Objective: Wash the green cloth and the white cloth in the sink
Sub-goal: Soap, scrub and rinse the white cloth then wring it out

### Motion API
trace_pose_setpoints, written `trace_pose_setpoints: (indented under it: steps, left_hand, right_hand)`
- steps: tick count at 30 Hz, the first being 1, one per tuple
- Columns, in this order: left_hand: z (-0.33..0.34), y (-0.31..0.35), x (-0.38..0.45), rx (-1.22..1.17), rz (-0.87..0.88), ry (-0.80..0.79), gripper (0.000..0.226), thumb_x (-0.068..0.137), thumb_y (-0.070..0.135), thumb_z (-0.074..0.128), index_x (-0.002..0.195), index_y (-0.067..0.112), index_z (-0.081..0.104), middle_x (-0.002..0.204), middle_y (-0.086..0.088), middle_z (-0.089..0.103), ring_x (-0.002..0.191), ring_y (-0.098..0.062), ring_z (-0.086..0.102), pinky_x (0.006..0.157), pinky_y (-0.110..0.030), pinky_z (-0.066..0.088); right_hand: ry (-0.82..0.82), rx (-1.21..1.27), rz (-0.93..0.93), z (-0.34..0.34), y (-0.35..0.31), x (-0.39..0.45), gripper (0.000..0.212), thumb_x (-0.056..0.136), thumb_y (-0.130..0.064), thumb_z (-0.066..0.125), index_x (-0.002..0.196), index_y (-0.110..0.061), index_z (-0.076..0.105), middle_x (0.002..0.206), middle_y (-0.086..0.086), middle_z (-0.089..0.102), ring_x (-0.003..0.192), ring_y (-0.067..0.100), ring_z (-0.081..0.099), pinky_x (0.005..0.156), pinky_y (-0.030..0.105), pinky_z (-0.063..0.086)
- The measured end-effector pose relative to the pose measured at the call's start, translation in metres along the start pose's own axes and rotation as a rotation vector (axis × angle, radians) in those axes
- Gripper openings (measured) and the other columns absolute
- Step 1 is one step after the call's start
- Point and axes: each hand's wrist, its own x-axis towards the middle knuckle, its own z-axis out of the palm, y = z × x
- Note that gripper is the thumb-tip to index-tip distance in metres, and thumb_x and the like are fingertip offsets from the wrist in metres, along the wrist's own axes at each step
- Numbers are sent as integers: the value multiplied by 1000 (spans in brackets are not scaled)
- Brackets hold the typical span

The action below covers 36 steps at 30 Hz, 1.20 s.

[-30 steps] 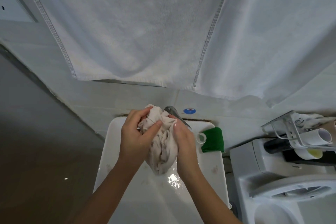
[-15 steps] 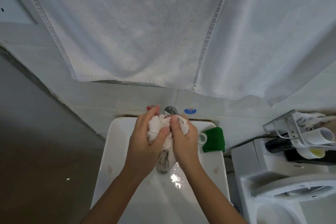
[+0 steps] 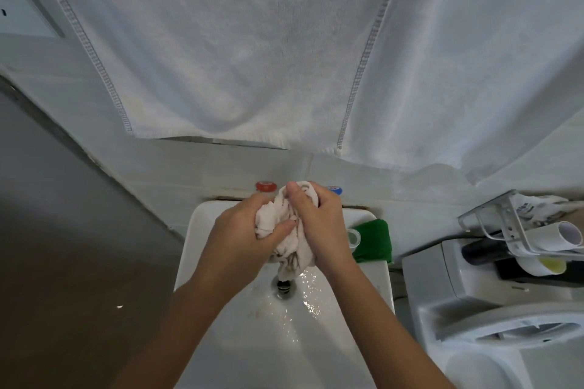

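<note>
We were partway through, by our reckoning: the white cloth (image 3: 286,230) was bunched and wet above the sink (image 3: 202,249) drain (image 3: 285,283), while the green cloth (image 3: 373,245) lay folded on the sink's right rim, seemingly unwashed. Our left hand (image 3: 243,238) and right hand (image 3: 319,226) both had fingers curled tight around the white cloth, squeezing it between them.

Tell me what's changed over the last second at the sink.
Both hands, left hand and right hand, bunched the white cloth tighter and shifted it up toward the wall taps, uncovering the drain. Neither let go. The green cloth stayed on the sink rim.
</note>
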Motion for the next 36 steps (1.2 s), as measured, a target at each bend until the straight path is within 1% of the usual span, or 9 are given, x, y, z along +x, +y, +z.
trace_pose_setpoints:
  steps: [3,9,12,17,21,24,27,31,36]
  left_hand:
    - [5,-4,-2,-127,-61,205,26,83,22,71,68,24,51,57,11,52,56,4,52,51,-9,37]
    - [-6,-7,6,-389,-143,481,19,90,12,62,86,30,58,81,11,63,70,7,62,60,-9,47]
    - [-9,-8,3,-396,-171,374,18,90,19,63,104,31,63,93,16,67,85,4,65,72,-19,54]
    - [-22,-21,0,-154,-121,133,36,74,50,62,110,45,61,100,24,68,95,-2,65,85,-38,55]
    - [-9,-14,-5,-167,-114,-127,68,80,29,72,135,50,38,114,33,56,105,7,57,91,-28,51]
    - [6,-4,-11,-425,-166,-244,72,85,14,65,136,51,31,127,26,53,116,0,55,96,-29,50]
    - [16,5,-11,-663,-319,-104,54,85,23,62,132,42,43,126,13,59,111,-5,59,87,-25,52]
    - [33,7,-10,-305,-279,257,26,90,40,57,110,25,53,95,9,67,88,-10,66,70,-22,53]
    - [15,-17,8,116,-72,362,25,90,39,57,75,19,59,59,8,57,56,-14,55,53,-26,35]
  right_hand:
    - [-30,28,104,4,8,-8,19,86,-33,68,96,-17,71,93,8,73,92,20,70,78,33,57]
    - [-56,170,103,14,29,-41,51,87,-18,69,131,-29,46,122,-3,65,109,13,65,82,30,57]
    - [72,165,49,22,33,-45,33,98,-21,52,127,-37,47,121,-6,63,104,15,66,71,31,59]
    - [165,234,74,22,23,-32,26,92,-40,51,116,-32,58,112,-7,67,105,9,65,86,30,56]
    - [318,243,140,30,17,-24,14,96,-28,57,103,-18,63,98,2,72,94,16,70,83,34,58]
    - [404,242,143,35,17,-18,12,93,-24,61,97,-13,63,92,7,71,88,20,69,78,35,59]
    - [413,243,160,37,17,-15,11,94,-20,60,94,-10,62,85,6,69,81,19,68,73,33,58]
    - [399,192,148,41,19,-15,16,96,-27,57,87,-16,65,81,1,71,78,15,70,67,28,58]
    - [261,-61,98,29,15,-19,36,89,-36,64,63,-11,58,56,3,55,56,6,54,54,26,47]
